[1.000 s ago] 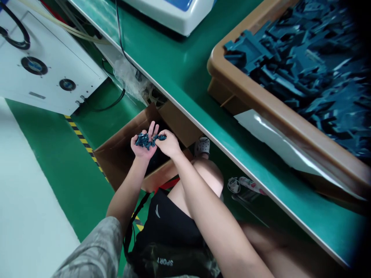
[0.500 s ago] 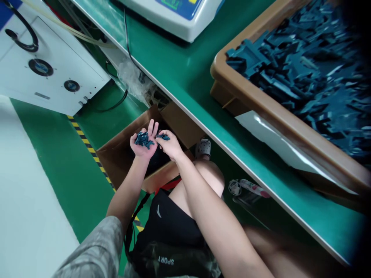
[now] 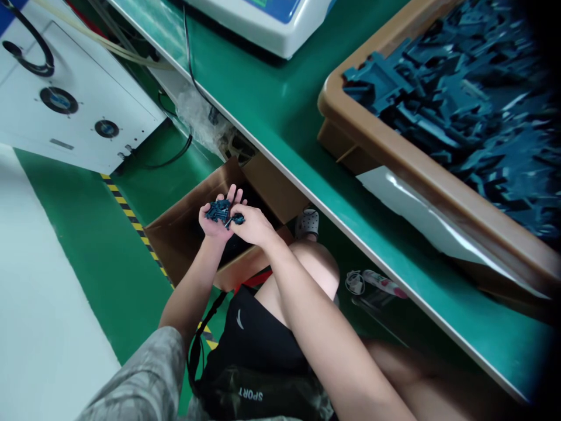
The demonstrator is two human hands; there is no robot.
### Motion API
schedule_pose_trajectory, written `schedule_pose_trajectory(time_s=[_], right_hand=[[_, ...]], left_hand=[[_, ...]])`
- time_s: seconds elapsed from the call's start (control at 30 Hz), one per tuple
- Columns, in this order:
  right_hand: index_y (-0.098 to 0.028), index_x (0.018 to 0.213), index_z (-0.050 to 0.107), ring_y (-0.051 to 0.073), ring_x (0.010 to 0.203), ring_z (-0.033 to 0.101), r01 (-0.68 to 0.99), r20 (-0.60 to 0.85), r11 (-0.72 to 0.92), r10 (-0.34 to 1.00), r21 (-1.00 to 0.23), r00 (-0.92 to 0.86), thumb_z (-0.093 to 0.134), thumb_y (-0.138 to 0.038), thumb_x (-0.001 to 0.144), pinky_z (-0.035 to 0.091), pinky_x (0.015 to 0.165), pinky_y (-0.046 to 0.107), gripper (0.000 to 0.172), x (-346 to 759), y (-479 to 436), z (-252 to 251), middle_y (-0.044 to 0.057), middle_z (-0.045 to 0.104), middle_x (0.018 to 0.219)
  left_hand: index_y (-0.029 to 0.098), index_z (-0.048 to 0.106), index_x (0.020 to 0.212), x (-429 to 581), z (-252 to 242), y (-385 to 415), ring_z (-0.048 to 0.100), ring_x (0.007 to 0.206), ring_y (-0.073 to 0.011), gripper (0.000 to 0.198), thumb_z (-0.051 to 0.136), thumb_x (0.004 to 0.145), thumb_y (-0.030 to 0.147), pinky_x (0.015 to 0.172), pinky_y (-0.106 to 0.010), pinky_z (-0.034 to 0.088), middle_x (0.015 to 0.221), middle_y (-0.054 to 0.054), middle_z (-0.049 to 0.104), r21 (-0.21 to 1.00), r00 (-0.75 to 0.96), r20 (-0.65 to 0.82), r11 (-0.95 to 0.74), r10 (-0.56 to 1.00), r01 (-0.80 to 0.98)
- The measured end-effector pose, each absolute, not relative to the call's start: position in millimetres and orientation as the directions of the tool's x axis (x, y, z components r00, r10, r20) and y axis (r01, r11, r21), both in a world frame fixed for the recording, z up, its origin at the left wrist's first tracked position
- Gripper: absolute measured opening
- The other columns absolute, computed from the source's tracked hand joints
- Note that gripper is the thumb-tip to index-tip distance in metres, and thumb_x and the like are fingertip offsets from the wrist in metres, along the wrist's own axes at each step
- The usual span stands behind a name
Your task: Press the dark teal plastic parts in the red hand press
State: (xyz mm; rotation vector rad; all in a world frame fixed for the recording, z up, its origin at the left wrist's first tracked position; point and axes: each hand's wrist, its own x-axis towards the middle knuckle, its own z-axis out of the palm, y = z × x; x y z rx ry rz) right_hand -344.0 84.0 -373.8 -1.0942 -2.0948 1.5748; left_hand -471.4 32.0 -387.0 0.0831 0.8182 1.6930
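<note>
Hands work close together low over the carton. I have the left hand [image 3: 214,225] palm up and cupped, fingers loosely raised, carrying a cluster of dark teal plastic parts [image 3: 218,210]. The right hand [image 3: 254,227] is narrowed to a pinch on a small teal part [image 3: 236,220], held just beside that cluster. All of this sits over an open cardboard carton [image 3: 184,251], below the near edge of the green-topped workbench [image 3: 280,99].

From here, I judge the step in hand to be parting pieces out of the cluster by hand. The next move calls for a clean grip on that one piece, clear of the others, with the left palm kept level so nothing drops into the carton.

At the right-hand end of the workbench, a brown plastic tote [image 3: 377,126] is heaped with larger dark teal plastic pieces [image 3: 447,111] — a far bigger pile than the handful I'm watching.

As for writing, "SPORT" reads upside down on a black garment [image 3: 251,396], with a curved white logo [image 3: 239,319] above it — no brand I can name. A white instrument [image 3: 258,23] is cut off by the top of the frame, so its blue panel can't be read.
</note>
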Motion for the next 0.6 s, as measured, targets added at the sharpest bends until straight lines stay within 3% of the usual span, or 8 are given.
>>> schedule_pose_trajectory(time_s=[0.17, 0.3, 0.47, 0.6], right_hand=[[-0.026, 0.085, 0.069, 0.015, 0.072, 0.060, 0.347, -0.218, -0.016, 0.805, -0.938, -0.551, 0.066, -0.021, 0.073, 0.047, 0.068, 0.026, 0.013, -345, 90, -382, -0.005, 0.071, 0.083], [-0.027, 0.093, 0.071, 0.015, 0.069, 0.063, 0.344, -0.207, -0.009, 0.814, -0.939, -0.543, 0.066, -0.023, 0.076, 0.051, 0.068, 0.027, 0.018, -343, 92, -382, -0.005, 0.071, 0.080], [-0.032, 0.132, 0.065, 0.021, 0.107, 0.069, 0.328, -0.092, 0.172, 0.750, -0.929, -0.655, 0.063, -0.014, 0.079, 0.055, 0.095, 0.034, 0.056, -342, 88, -372, 0.000, 0.072, 0.126], [-0.031, 0.123, 0.070, 0.023, 0.113, 0.066, 0.404, -0.121, 0.242, 0.712, -0.882, -0.692, 0.064, -0.015, 0.083, 0.054, 0.100, 0.037, 0.044, -343, 87, -371, 0.002, 0.071, 0.124]], left_hand=[[0.024, 0.074, 0.107, -488, -389, 29, 0.028, 0.156, -0.0350, 0.043, 0.049, 0.084, 0.050, 0.123, -0.058, 0.030, 0.153, -0.006, 0.055, 0.587, -0.285, -0.340, -0.034, 0.896, -0.809], [0.023, 0.071, 0.124, -495, -386, 25, 0.029, 0.156, -0.0345, 0.056, 0.047, 0.084, 0.053, 0.125, -0.058, 0.026, 0.152, -0.009, 0.056, 0.598, -0.230, -0.329, 0.013, 0.916, -0.801], [0.018, 0.059, 0.142, -488, -383, 20, 0.027, 0.157, -0.0361, 0.068, 0.047, 0.084, 0.049, 0.127, -0.060, 0.022, 0.157, -0.011, 0.051, 0.555, -0.143, -0.355, 0.085, 0.924, -0.828], [0.020, 0.050, 0.151, -483, -380, 20, 0.024, 0.157, -0.0374, 0.074, 0.048, 0.083, 0.049, 0.126, -0.062, 0.022, 0.160, -0.010, 0.048, 0.540, -0.123, -0.389, 0.118, 0.913, -0.834]])
